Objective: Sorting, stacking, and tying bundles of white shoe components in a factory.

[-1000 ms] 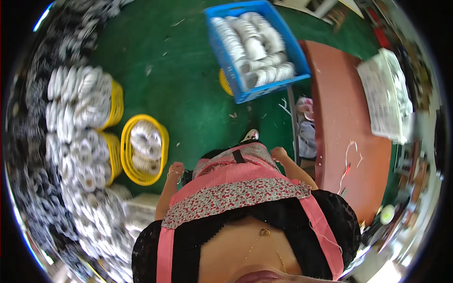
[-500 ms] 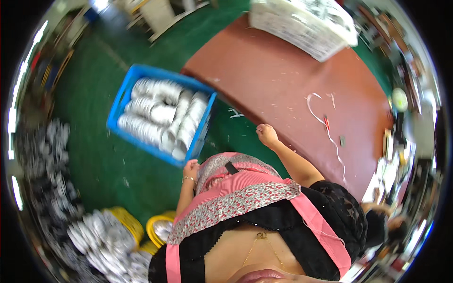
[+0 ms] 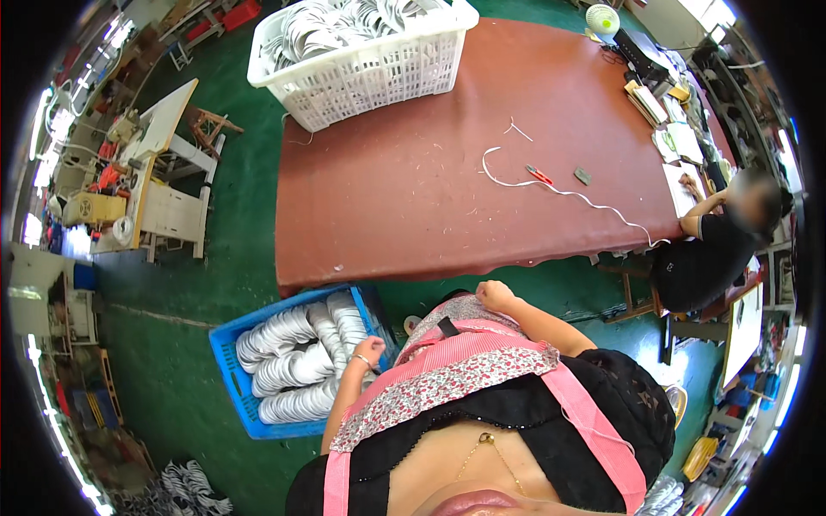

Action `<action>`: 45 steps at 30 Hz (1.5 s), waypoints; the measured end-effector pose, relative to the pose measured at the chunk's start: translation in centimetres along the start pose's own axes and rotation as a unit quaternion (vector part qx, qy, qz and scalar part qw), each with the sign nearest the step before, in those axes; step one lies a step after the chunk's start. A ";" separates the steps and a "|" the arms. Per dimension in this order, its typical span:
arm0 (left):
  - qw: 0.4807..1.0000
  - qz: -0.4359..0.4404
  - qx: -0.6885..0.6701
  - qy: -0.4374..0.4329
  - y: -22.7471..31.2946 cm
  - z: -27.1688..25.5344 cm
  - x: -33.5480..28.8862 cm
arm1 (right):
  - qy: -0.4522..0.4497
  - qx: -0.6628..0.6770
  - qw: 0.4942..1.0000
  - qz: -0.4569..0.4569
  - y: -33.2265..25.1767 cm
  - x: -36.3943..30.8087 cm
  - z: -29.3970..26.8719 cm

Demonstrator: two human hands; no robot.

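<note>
My left hand [image 3: 370, 350], with a bracelet at its wrist, hangs beside a blue crate [image 3: 225, 365] on the floor. Its fingers are loosely curled and I see nothing in them. Rows of stacked white, curved, flat pieces [image 3: 297, 371] fill that crate. In front of my patterned apron, close to the near edge of the brown-covered table [image 3: 387, 206], is my right hand [image 3: 495, 296]. It is curled into a loose fist; no object shows in it.
A white basket [image 3: 370, 82] heaped with similar pieces stands on the table's far left. A white strip [image 3: 594, 194], red-handled snips [image 3: 539, 175] and a small dark block [image 3: 582, 176] lie on top. A person [image 3: 723, 232] sits at the right end. Sewing tables [image 3: 163, 189] stand left.
My view has swung to the right, showing the table's far end and the seated person. The blue crate now appears lower, beside my left hand. Both hands remain curled.
</note>
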State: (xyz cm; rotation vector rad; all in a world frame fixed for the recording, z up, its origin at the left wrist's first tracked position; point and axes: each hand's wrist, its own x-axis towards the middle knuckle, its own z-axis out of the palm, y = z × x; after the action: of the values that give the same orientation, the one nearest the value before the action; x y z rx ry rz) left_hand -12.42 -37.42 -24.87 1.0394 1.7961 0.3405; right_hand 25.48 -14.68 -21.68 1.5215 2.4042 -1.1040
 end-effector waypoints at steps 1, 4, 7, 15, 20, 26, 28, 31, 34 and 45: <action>1.000 0.012 0.013 0.025 1.4 -2.0 0.9 | 0.013 0.007 1.000 0.013 -0.2 -0.1 -0.4; 0.994 0.062 0.005 0.089 6.6 -6.9 4.6 | 0.048 0.031 0.998 0.024 -0.1 0.7 -1.2; 0.993 0.066 -0.026 0.093 10.3 -9.5 8.1 | 0.044 0.073 0.996 0.022 -1.5 2.3 -3.2; 0.991 0.112 -0.065 0.032 20.9 -14.5 13.1 | 0.060 0.098 0.990 -0.087 -4.7 11.8 -12.8; 0.983 0.141 -0.055 0.101 27.0 -22.2 14.2 | 0.064 -0.013 0.980 -0.187 -8.5 20.1 -20.0; 0.911 0.238 -0.018 0.337 32.7 -36.8 20.0 | 0.384 0.032 0.893 -0.233 -17.2 28.4 -31.2; 0.832 0.290 0.154 0.446 33.5 -42.8 22.6 | 0.412 0.000 0.883 -0.224 -20.4 30.1 -33.6; 0.777 0.312 0.226 0.498 37.5 -48.3 26.0 | 0.433 -0.056 0.869 -0.233 -23.0 32.1 -37.1; 0.737 0.377 0.228 0.512 40.7 -52.8 29.7 | 0.444 -0.058 0.841 -0.302 -25.5 35.1 -39.7; 0.845 0.333 0.100 0.407 50.5 -65.8 49.7 | 0.515 -0.204 0.769 -0.320 -32.1 45.2 -38.8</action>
State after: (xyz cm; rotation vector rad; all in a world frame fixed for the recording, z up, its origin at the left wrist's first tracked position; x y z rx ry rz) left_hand -50.58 45.39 7.38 1.8565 2.1604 1.1883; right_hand -12.07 35.29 4.18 1.3137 3.6677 0.5311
